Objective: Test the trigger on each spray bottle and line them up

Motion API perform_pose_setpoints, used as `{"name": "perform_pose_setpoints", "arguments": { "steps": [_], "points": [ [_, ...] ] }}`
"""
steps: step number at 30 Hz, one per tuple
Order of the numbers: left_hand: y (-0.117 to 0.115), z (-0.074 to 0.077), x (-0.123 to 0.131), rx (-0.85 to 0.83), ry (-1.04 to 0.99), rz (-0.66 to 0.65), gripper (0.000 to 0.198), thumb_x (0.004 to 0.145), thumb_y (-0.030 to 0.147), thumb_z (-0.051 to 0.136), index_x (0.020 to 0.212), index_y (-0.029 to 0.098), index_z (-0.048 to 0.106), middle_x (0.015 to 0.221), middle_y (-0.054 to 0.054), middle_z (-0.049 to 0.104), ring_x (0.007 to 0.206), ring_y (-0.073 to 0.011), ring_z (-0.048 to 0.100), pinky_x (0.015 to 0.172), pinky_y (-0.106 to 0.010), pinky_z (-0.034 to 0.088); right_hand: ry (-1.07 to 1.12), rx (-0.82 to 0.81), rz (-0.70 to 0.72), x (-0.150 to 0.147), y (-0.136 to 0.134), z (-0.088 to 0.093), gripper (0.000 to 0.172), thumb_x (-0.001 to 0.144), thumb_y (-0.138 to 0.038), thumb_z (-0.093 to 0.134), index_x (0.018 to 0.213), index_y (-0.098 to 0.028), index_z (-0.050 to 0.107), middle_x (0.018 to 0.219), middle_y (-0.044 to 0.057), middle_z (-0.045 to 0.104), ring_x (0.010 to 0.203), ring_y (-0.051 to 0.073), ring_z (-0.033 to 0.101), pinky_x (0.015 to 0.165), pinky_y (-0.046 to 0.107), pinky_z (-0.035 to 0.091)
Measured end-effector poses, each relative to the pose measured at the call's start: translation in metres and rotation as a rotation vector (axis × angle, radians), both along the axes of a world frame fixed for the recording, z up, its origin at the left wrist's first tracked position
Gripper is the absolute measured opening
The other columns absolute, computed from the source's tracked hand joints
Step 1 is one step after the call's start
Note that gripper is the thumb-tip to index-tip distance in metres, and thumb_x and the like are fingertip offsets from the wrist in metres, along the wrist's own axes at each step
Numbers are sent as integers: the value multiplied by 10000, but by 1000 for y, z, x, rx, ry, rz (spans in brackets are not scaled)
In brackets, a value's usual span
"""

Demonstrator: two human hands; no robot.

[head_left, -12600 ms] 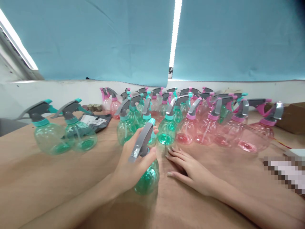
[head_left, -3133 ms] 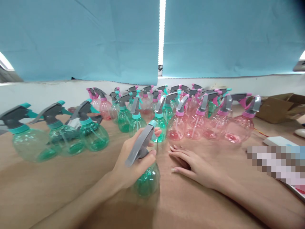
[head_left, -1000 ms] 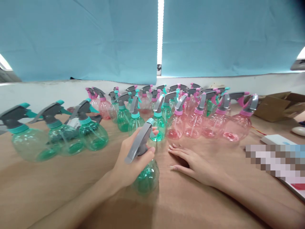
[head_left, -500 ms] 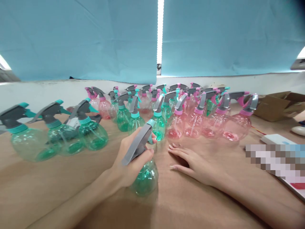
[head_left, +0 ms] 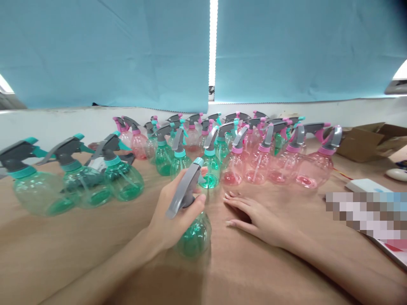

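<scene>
The foremost round green spray bottle (head_left: 195,237) is glossy, see-through plastic with a smooth grey plastic trigger head (head_left: 186,188). The brown desk (head_left: 248,271) looks like matt wood, the open brown box (head_left: 361,142) dull cardboard.

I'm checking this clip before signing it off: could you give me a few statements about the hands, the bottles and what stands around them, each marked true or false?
1. The left hand grips a green bottle at its top. True.
2. Both hands hold bottles. False: the right hand lies on the table, holding nothing.
3. Three green bottles stand at the table's left side. True.
4. Every bottle collar is turquoise. False: the front pink bottles have pink ones.
5. A cardboard box stands to the right of those pink bottles. True.
</scene>
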State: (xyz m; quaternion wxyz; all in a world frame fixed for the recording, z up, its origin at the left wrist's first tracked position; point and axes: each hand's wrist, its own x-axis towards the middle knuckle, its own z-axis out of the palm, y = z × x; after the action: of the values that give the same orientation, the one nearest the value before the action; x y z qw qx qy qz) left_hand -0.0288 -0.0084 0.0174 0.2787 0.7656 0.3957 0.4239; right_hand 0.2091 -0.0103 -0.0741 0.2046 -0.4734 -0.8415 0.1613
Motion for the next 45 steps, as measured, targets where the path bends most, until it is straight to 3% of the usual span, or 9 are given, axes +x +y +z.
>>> {"name": "perform_pose_setpoints", "arguments": {
  "steps": [12, 27, 31, 37, 45],
  "points": [
    [0, -1, 2, -12, -42, 15, 377, 805, 202, 541, 1182, 226, 545, 1056, -23, 678, 650, -113, 585, 582, -250, 465, 7, 15, 2, 0, 0, -3, 586, 908, -541, 551, 1395, -217, 509, 1452, 90, 499, 1352, 310, 437, 1099, 525, 383],
    [0, 0, 1, -16, -8, 8, 322, 824, 233, 540, 1145, 228, 559, 852, 6, 652, 621, -128, 546, 580, -267, 444, 27, 22, 1, 0, 0, -2, 572, 903, -534, 564, 1390, -238, 510, 1442, 93, 512, 1345, 312, 446, 1090, 527, 387],
    [-1, 1, 2, -10, -11, 24, 317, 822, 244, 542, 1139, 232, 558, 927, -14, 664, 674, -143, 568, 585, -271, 453, 37, 24, 2, 0, -1, -2, 559, 904, -526, 567, 1387, -252, 513, 1429, 91, 527, 1341, 313, 452, 1082, 529, 397],
    [-2, 2, 2, -14, 4, 38, 319, 827, 249, 527, 1144, 238, 559, 710, 31, 585, 651, -153, 555, 572, -270, 428, 14, 20, -1, 0, -1, -1, 569, 905, -538, 558, 1387, -238, 512, 1429, 95, 527, 1345, 306, 447, 1088, 524, 394],
    [-1, 2, 1, -2, 12, 29, 316, 832, 240, 526, 1146, 224, 559, 755, 18, 606, 668, -154, 578, 592, -278, 453, 24, 13, -1, 0, -1, -1, 567, 907, -524, 562, 1386, -224, 515, 1434, 103, 519, 1351, 310, 439, 1089, 528, 390]
  ]
}}
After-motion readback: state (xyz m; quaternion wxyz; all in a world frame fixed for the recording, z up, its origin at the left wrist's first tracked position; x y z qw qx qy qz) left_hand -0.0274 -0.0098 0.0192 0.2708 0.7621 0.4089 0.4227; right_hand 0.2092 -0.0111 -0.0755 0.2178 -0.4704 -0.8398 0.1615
